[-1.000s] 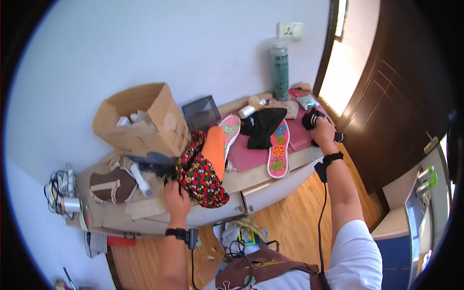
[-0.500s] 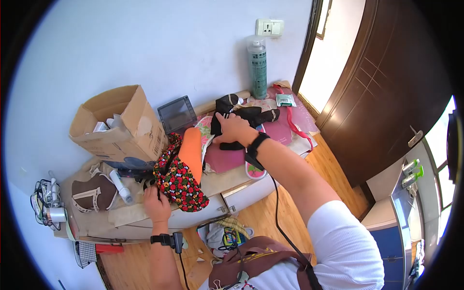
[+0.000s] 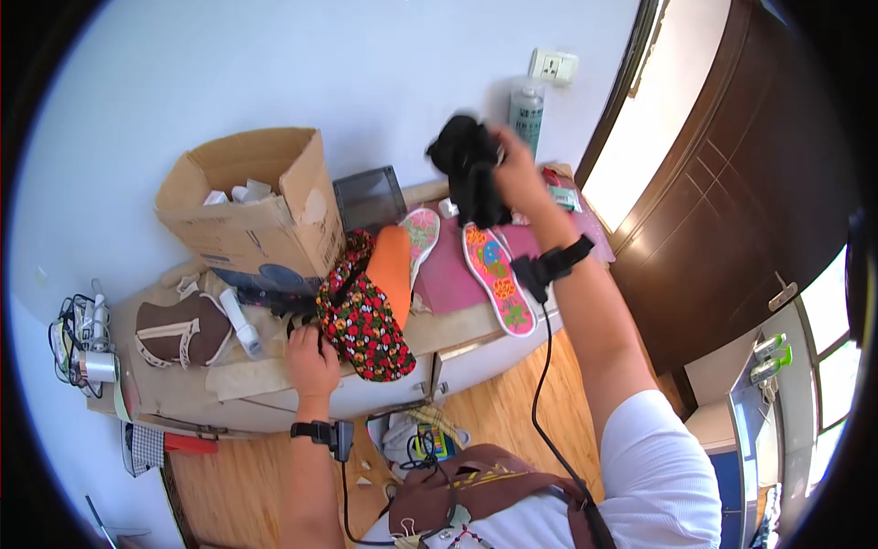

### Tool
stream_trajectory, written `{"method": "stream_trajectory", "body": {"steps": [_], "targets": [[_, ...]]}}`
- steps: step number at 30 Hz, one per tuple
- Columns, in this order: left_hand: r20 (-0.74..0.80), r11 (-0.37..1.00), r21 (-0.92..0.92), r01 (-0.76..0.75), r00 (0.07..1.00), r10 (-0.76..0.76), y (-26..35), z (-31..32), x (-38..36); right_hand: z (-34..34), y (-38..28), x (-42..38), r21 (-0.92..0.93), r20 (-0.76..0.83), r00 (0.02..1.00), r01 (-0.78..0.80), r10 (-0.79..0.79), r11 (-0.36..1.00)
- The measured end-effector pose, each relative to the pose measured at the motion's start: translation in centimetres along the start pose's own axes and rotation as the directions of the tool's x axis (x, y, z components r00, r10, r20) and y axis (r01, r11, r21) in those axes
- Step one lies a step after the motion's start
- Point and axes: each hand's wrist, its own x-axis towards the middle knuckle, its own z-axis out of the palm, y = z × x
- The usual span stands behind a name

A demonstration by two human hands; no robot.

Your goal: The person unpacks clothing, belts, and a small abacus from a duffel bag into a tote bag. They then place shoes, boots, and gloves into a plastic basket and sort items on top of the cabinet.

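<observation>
My right hand (image 3: 523, 178) is raised above the dresser and closed around a bundle of black cloth (image 3: 471, 174), blurred by motion. Below it on a pink mat (image 3: 453, 288) lie two patterned insoles, one with pink flowers (image 3: 421, 233) and one with orange and green shapes (image 3: 498, 279). My left hand (image 3: 313, 361) rests at the dresser's front edge, its fingers curled at a black strap (image 3: 300, 320). Just right of those fingers is a red-flowered black cloth piece (image 3: 366, 334) with a smooth orange piece (image 3: 391, 279) against it.
An open cardboard box (image 3: 251, 229) stands by the wall, next to a dark-framed panel (image 3: 369, 201). A brown cloth item (image 3: 183, 331) and white tube (image 3: 240, 325) lie left. A spray can (image 3: 528, 114) stands behind my right hand. Cables hang from both wrists.
My right hand has lifted the black bundle off the mat, uncovering the insoles. My left hand stays beside the flowered cloth. The view has shifted slightly.
</observation>
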Motion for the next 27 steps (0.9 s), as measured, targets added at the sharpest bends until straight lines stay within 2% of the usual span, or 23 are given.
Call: {"method": "stream_trajectory", "body": {"steps": [1,3,4,6,8,10,11,12,13,14,15,16,18,20,22,24,26,27], "targets": [[-0.019,1.0,-0.006,-0.012,1.0,0.012,0.2,-0.1,0.1,-1.1,-2.2,0.5,0.039,-0.05,0.998,0.05,-0.048,0.998],[-0.045,1.0,-0.016,-0.024,0.999,0.023,0.6,-0.4,0.3,-2.8,-4.6,1.6,0.378,-0.05,0.997,-0.031,0.054,0.925],[-0.04,1.0,-0.014,-0.023,0.999,0.022,0.6,-0.4,0.3,-3.9,-4.5,2.2,0.381,-0.079,0.997,0.046,-0.018,0.923],[-0.066,0.999,-0.029,-0.022,0.998,0.02,0.5,-0.1,0.2,-5.0,-5.9,2.2,0.513,-0.108,0.994,0.07,-0.016,0.855],[-0.065,0.999,-0.033,-0.018,0.998,0.015,0.4,0.0,0.2,-5.4,-5.7,2.2,0.524,-0.127,0.991,0.093,-0.03,0.846],[-0.067,0.999,-0.043,-0.02,0.998,0.017,0.2,0.2,0.1,-4.3,-4.4,2.0,0.401,-0.16,0.981,0.164,-0.108,0.901],[-0.058,1.0,-0.029,-0.009,0.998,0.007,0.0,0.3,0.0,-2.7,-2.9,1.5,0.155,-0.137,0.983,0.143,-0.122,0.977],[-0.05,1.0,-0.016,-0.003,0.999,0.003,-0.1,0.4,0.0,-1.3,-1.9,0.2,-0.186,0.047,0.923,0.385,-0.383,0.904],[-0.043,1.0,-0.02,-0.006,0.999,0.005,0.0,0.4,0.0,0.3,-0.5,-1.4,-0.239,0.268,0.927,0.329,-0.263,0.914],[-0.049,0.999,-0.025,-0.027,0.998,0.026,0.2,0.4,0.0,2.1,2.7,-2.5,-0.288,0.516,0.85,0.289,-0.107,0.913],[-0.048,0.999,-0.033,-0.019,0.999,0.018,0.3,0.3,-0.1,3.3,5.7,-4.0,-0.276,0.611,0.792,0.229,-0.014,0.934],[-0.051,0.999,-0.038,-0.009,0.999,0.007,0.2,0.3,0.0,2.9,3.7,-5.5,-0.317,0.63,0.775,0.213,0.038,0.924],[-0.056,0.999,-0.035,-0.014,0.998,0.012,0.3,0.6,0.4,1.8,3.9,-6.6,-0.289,0.525,0.851,0.196,-0.016,0.937],[-0.059,0.999,-0.044,-0.003,0.998,0.0,0.5,0.3,0.1,-0.8,5.0,-5.8,-0.258,0.462,0.887,0.15,-0.015,0.954],[-0.043,0.999,-0.033,-0.006,0.999,0.005,0.5,0.2,0.1,-4.0,7.7,-4.4,-0.488,0.378,0.903,0.008,0.203,0.873],[-0.041,1.0,-0.024,-0.01,0.999,0.009,0.7,0.2,0.1,-7.0,9.9,-4.1,-0.688,0.173,0.952,-0.066,0.253,0.723],[-0.062,0.999,-0.031,-0.022,0.998,0.021,0.9,0.1,0.3,-8.5,12.3,-3.7,-0.765,0.085,0.942,-0.147,0.326,0.627],[-0.069,1.0,-0.021,-0.015,0.998,0.014,0.9,0.1,0.4,-8.7,13.8,-3.6,-0.76,0.096,0.943,-0.138,0.319,0.636]]}}
